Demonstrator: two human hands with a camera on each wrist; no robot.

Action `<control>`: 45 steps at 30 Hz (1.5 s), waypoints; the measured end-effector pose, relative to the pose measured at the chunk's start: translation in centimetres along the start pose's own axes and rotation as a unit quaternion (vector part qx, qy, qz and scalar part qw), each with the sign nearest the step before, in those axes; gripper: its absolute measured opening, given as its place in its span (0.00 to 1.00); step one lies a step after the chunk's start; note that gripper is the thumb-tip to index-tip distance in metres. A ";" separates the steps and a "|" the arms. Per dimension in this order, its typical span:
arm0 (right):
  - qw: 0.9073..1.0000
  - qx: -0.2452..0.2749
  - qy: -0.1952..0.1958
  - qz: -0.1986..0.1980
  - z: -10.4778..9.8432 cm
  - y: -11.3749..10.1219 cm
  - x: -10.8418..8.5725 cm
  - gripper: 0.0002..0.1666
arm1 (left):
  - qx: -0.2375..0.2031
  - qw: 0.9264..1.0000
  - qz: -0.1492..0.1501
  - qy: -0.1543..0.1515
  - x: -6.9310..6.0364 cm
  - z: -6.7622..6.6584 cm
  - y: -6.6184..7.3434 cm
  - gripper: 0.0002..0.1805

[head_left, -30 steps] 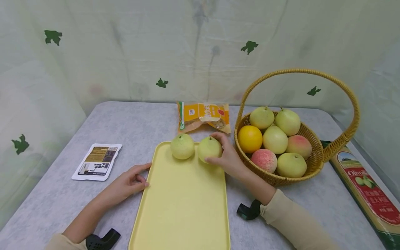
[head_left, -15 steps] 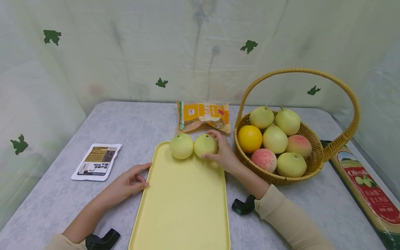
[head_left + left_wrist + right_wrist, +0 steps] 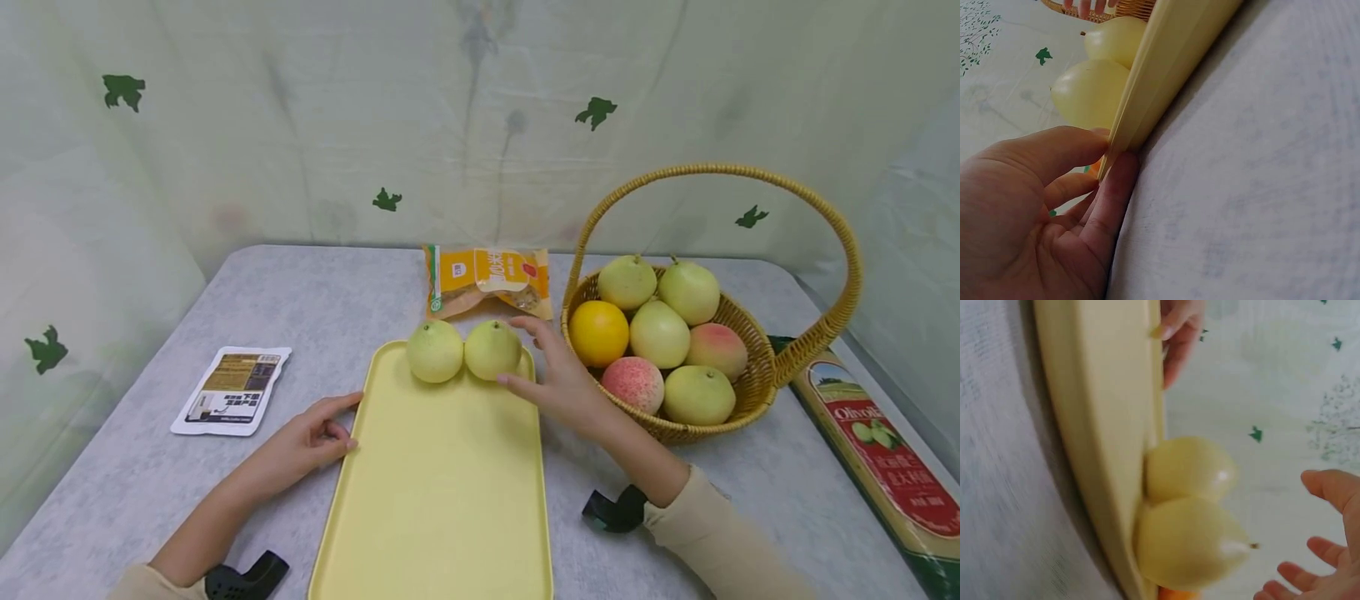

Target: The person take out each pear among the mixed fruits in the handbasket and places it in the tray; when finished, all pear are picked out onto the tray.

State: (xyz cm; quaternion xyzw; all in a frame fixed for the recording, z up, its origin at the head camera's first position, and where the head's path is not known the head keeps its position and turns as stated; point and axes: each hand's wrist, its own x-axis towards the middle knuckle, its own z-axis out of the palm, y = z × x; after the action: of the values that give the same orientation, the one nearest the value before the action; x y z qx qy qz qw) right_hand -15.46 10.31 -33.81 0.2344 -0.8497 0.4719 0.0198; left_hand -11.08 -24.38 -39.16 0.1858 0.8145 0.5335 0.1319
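Head view: the left hand holds the left edge of a yellow tray with its thumb and bent fingers. At the tray's far end the left pear and the right pear sit side by side, touching. The right hand, fingers loosely spread, is just right of the right pear. Beyond the tray lies an orange bag; a fruit basket stands to the right (an orange at its left side).

Left wrist view: thumb and fingers meet the tray's rim.

Right wrist view: the right hand is relaxed and apart from both pears; an orange patch shows below them, too blurred to identify.
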 end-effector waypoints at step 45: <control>0.989 -0.130 0.059 0.040 -15.9 3.9 3.6 0.46 | -0.011 1.000 -0.016 -0.003 -0.1 0.0 0.2 0.32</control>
State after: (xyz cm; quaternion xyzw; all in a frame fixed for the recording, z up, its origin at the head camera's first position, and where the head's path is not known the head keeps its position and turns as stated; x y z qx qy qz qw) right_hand -23.25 23.59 -27.24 0.1677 -0.9098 0.3709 0.0812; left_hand -10.97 -24.35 -38.98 0.1727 0.8114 0.5395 0.1445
